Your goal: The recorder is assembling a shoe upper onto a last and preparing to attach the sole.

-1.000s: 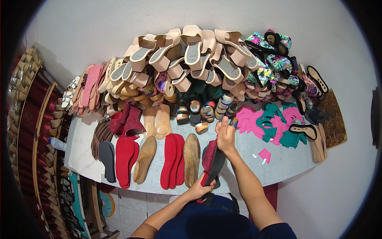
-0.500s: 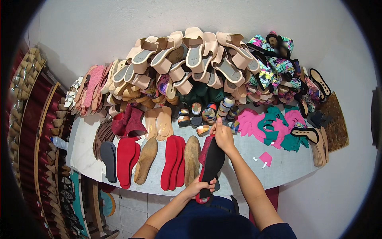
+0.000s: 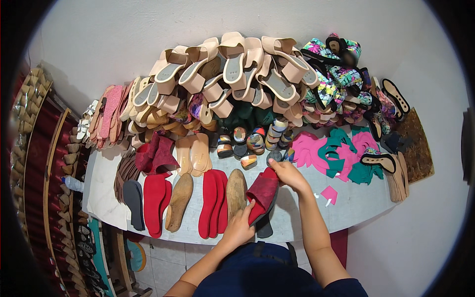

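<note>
Between my hands is a dark red slide sandal (image 3: pixel 262 192) with a wide strap, strap side up, above the table's front edge. My left hand (image 3: pixel 239 227) closes on its near end, a finger against the strap's edge. At the far end my right hand (image 3: pixel 291 177) grips it, thumb on top and the other fingers partly hidden. Below the sandal shows a dark grey sole (image 3: pixel 264 226); whether it is attached I cannot tell. To the left are a wooden shoe last (image 3: pixel 236 193) and red soles (image 3: pixel 210 203).
Beige heeled sandals (image 3: pixel 232 69) are piled along the wall, beside patterned sandals (image 3: pixel 329 91). Small patterned heel blocks (image 3: pixel 256 142) stand before them. Pink and green scraps (image 3: pixel 309 151) lie at right. Another last (image 3: pixel 179 202) and a grey sole (image 3: pixel 133 204) lie at left.
The sandal has been turned over: its black underside faced me before, and now its red strap does. My left hand has moved up slightly, and my right hand has come lower and rightward.
</note>
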The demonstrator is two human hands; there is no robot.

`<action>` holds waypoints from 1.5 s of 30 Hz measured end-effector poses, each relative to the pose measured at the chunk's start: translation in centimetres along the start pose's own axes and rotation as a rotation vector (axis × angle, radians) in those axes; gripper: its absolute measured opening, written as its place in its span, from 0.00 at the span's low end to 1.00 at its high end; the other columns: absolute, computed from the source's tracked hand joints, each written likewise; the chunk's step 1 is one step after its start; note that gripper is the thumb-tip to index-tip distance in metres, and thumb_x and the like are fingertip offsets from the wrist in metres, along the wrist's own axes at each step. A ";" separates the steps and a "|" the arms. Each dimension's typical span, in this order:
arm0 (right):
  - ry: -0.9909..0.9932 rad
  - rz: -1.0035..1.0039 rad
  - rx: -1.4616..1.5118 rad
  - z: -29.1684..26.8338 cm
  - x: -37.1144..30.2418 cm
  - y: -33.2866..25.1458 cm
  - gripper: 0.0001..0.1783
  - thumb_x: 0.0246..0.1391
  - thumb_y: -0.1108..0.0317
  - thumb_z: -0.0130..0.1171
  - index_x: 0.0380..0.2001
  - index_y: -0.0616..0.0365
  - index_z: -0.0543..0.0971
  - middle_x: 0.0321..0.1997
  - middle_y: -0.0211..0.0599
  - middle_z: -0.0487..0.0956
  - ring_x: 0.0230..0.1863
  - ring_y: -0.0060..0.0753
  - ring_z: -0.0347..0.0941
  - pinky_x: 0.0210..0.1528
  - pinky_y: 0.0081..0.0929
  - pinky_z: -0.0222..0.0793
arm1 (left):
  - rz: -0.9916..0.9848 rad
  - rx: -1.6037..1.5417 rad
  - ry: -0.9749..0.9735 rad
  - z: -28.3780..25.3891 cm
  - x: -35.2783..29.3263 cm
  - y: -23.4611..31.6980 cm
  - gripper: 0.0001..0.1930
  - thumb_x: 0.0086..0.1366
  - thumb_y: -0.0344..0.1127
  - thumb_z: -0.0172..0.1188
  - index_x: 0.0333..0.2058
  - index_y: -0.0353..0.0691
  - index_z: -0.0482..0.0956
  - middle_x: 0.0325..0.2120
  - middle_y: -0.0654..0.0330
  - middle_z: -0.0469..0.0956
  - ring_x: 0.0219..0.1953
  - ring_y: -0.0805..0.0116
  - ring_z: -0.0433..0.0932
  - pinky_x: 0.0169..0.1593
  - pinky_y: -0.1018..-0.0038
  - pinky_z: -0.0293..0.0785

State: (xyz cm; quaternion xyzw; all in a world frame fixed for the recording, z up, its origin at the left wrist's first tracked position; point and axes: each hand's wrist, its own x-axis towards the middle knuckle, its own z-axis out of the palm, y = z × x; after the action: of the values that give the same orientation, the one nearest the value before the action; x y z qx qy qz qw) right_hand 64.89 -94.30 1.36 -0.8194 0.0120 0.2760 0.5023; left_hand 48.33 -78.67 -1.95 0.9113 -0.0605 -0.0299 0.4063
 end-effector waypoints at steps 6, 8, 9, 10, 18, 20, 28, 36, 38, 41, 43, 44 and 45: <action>-0.227 -0.197 0.107 -0.3 1.2 1.5 0.16 0.44 0.66 0.59 0.31 0.71 0.75 0.24 0.32 0.75 0.25 0.19 0.69 0.27 0.18 0.66 | -0.086 0.469 0.005 -0.9 0.8 1.1 0.39 0.40 0.28 0.56 0.56 0.45 0.56 0.29 0.43 0.66 0.30 0.48 0.69 0.35 0.61 0.66; -0.213 -0.196 0.129 0.2 2.2 2.6 0.15 0.43 0.67 0.59 0.31 0.71 0.75 0.25 0.31 0.76 0.25 0.18 0.69 0.28 0.18 0.65 | -0.082 0.545 0.022 -1.0 0.9 1.6 0.39 0.40 0.29 0.57 0.56 0.46 0.57 0.29 0.43 0.66 0.30 0.48 0.68 0.35 0.61 0.66; -0.199 -0.194 0.152 0.3 2.6 3.1 0.15 0.43 0.69 0.59 0.32 0.71 0.75 0.25 0.31 0.76 0.25 0.18 0.69 0.28 0.18 0.64 | -0.084 0.547 0.000 -1.2 1.0 2.0 0.37 0.43 0.34 0.58 0.55 0.42 0.57 0.29 0.42 0.66 0.30 0.48 0.69 0.35 0.60 0.67; -0.202 -0.194 0.150 0.4 2.6 3.1 0.15 0.43 0.69 0.59 0.32 0.71 0.75 0.25 0.31 0.76 0.25 0.18 0.69 0.28 0.18 0.64 | -0.090 0.548 -0.021 -1.3 1.0 2.3 0.36 0.46 0.38 0.59 0.55 0.39 0.56 0.29 0.42 0.67 0.30 0.48 0.70 0.35 0.60 0.67; -0.355 -0.162 0.342 0.0 2.0 2.4 0.13 0.44 0.74 0.57 0.35 0.69 0.75 0.30 0.32 0.76 0.31 0.19 0.70 0.35 0.16 0.65 | -0.401 -0.633 -0.263 -1.6 1.5 -2.1 0.31 0.61 0.55 0.42 0.51 0.31 0.59 0.44 0.52 0.68 0.43 0.65 0.71 0.44 0.72 0.69; -0.356 -0.172 0.343 -0.1 1.8 1.9 0.13 0.45 0.74 0.57 0.35 0.68 0.75 0.31 0.32 0.76 0.31 0.19 0.70 0.35 0.16 0.65 | -0.763 -1.320 -0.355 -2.1 1.9 -1.3 0.30 0.61 0.56 0.40 0.53 0.38 0.59 0.44 0.56 0.69 0.42 0.70 0.72 0.44 0.76 0.70; -0.418 -0.217 0.270 -0.3 2.5 1.2 0.13 0.45 0.73 0.57 0.37 0.66 0.74 0.33 0.30 0.76 0.33 0.17 0.69 0.37 0.16 0.65 | -0.667 -1.928 -0.689 -0.5 1.5 -2.4 0.33 0.59 0.58 0.42 0.55 0.41 0.54 0.51 0.49 0.62 0.50 0.59 0.67 0.49 0.67 0.68; -0.434 -0.250 0.257 0.0 3.4 1.5 0.12 0.47 0.73 0.56 0.36 0.67 0.74 0.32 0.29 0.76 0.32 0.17 0.69 0.35 0.15 0.65 | -0.633 -2.093 -0.855 -0.5 2.1 -1.2 0.23 0.55 0.26 0.51 0.49 0.40 0.56 0.27 0.62 0.63 0.26 0.75 0.62 0.33 0.77 0.64; -0.431 -0.247 0.208 0.4 4.1 2.3 0.12 0.46 0.72 0.56 0.36 0.66 0.75 0.32 0.29 0.76 0.32 0.17 0.69 0.35 0.15 0.65 | -0.657 -2.105 -0.818 0.5 1.7 -1.8 0.20 0.54 0.25 0.50 0.47 0.39 0.58 0.27 0.62 0.64 0.27 0.75 0.62 0.33 0.77 0.64; -0.376 -0.161 0.129 1.0 4.5 3.1 0.11 0.45 0.71 0.57 0.34 0.65 0.76 0.29 0.27 0.76 0.29 0.16 0.67 0.33 0.16 0.64 | -0.739 -2.150 -0.779 1.3 1.3 -2.4 0.16 0.54 0.24 0.50 0.42 0.38 0.60 0.28 0.61 0.65 0.27 0.74 0.63 0.33 0.77 0.64; -0.361 -0.167 0.091 1.2 4.6 3.2 0.11 0.45 0.70 0.58 0.33 0.64 0.77 0.28 0.27 0.76 0.29 0.16 0.67 0.33 0.16 0.63 | -0.798 -2.181 -0.780 1.5 1.3 -2.3 0.14 0.54 0.25 0.50 0.40 0.36 0.61 0.28 0.61 0.65 0.27 0.74 0.63 0.34 0.76 0.64; -0.349 -0.172 0.050 1.2 4.7 3.2 0.11 0.45 0.69 0.58 0.32 0.64 0.77 0.27 0.26 0.75 0.28 0.15 0.66 0.32 0.16 0.63 | -0.789 -2.134 -0.749 1.5 1.3 -2.2 0.11 0.54 0.26 0.50 0.37 0.36 0.61 0.27 0.62 0.63 0.28 0.74 0.63 0.34 0.77 0.63; -0.354 -0.156 0.063 1.3 4.9 3.0 0.11 0.44 0.69 0.59 0.32 0.65 0.77 0.26 0.26 0.75 0.28 0.15 0.66 0.31 0.16 0.63 | -0.781 -2.087 -0.719 1.6 1.3 -2.1 0.10 0.54 0.28 0.51 0.33 0.35 0.61 0.27 0.63 0.62 0.28 0.75 0.62 0.35 0.78 0.62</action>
State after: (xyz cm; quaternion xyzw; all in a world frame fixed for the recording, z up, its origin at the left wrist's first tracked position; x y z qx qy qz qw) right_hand 67.55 -93.49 -3.80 -0.7404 -0.1314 0.3757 0.5416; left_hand 49.68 -78.66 -4.59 0.0314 0.1660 -0.4438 0.8801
